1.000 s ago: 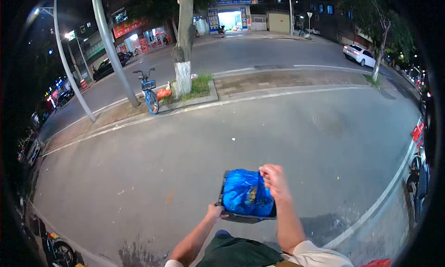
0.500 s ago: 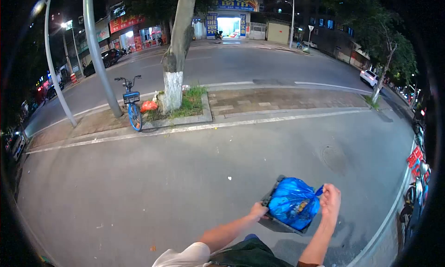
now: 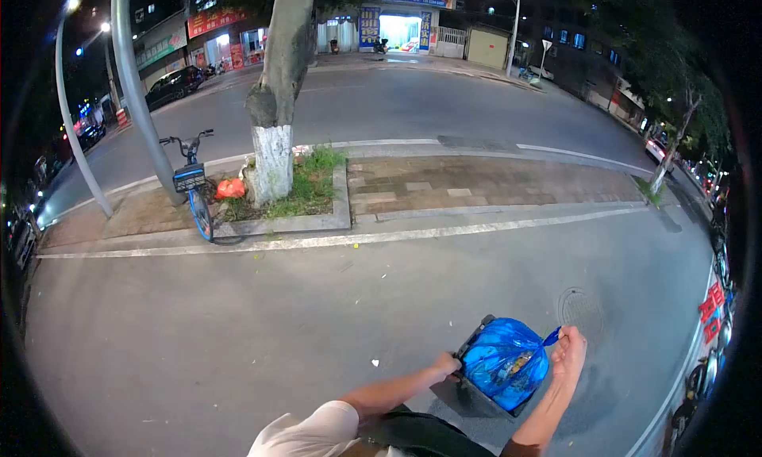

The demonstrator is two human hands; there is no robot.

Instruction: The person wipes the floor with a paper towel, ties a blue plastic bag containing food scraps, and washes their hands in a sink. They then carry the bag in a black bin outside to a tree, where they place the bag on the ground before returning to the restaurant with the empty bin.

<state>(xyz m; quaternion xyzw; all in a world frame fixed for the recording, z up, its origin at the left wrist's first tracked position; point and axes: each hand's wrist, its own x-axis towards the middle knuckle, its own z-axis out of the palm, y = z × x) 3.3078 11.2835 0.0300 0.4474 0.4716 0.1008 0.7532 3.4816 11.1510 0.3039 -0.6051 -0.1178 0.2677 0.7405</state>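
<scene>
A dark bin (image 3: 470, 399) is held off the ground, tilted, at the lower right of the view. Inside it sits a full blue plastic bag (image 3: 502, 362), with something yellowish showing through the film. My left hand (image 3: 447, 365) is closed on the bin's left rim. At the other side my right hand (image 3: 569, 352) grips the twisted top of the bag, pulled out to the right of the bin.
A blue bicycle (image 3: 195, 189) stands by a white-painted tree trunk (image 3: 272, 165) and an orange bag (image 3: 230, 189). A kerb (image 3: 342, 199) edges the planter. Metal poles (image 3: 141, 100) rise at left. Parked two-wheelers (image 3: 698, 378) line the right edge; a manhole cover (image 3: 581, 308) lies ahead.
The tree, bicycle and kerb have shifted left and appear nearer, and the manhole cover is clearer. Both hands keep their grips on the bin and the bag top.
</scene>
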